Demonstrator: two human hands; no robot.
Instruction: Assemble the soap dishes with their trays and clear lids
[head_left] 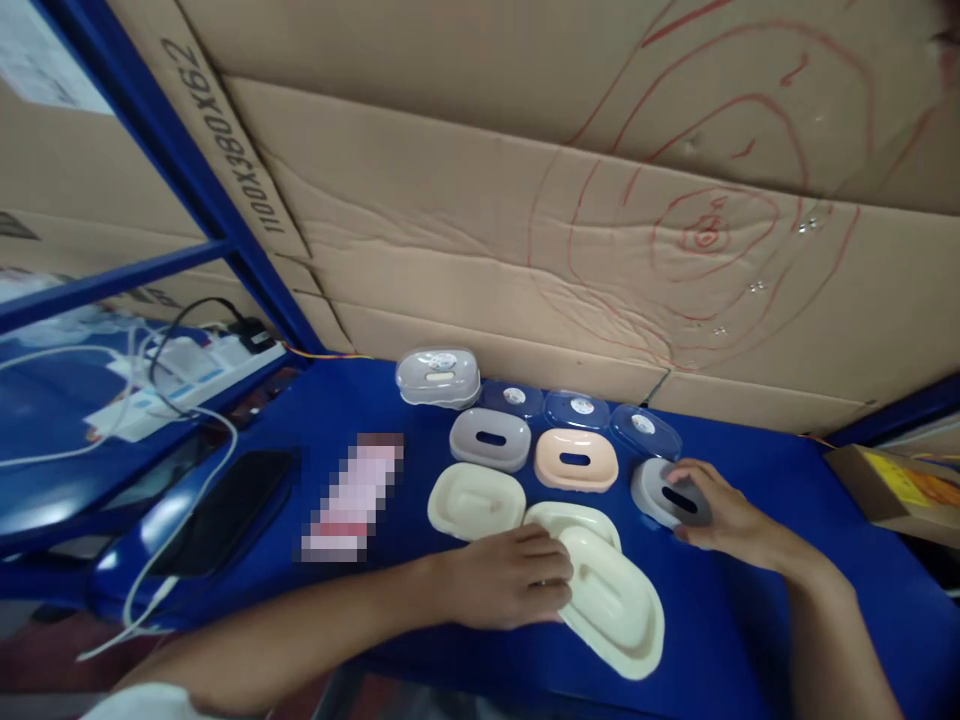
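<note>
My left hand has its fingers closed on the edge of a cream soap dish base, which is tilted and overlaps a second cream base. A third cream base lies flat to the left. My right hand grips a grey soap dish insert with a slot in its middle, fingers at the far side and thumb at the near side. Beside it sit a peach insert and another grey insert. Behind them lie clear lids with round stickers.
A lidded soap dish stands at the back of the blue table. To the left are a pixelated pink item, a black phone, a power strip and cables. Cardboard walls the back; a box stands right.
</note>
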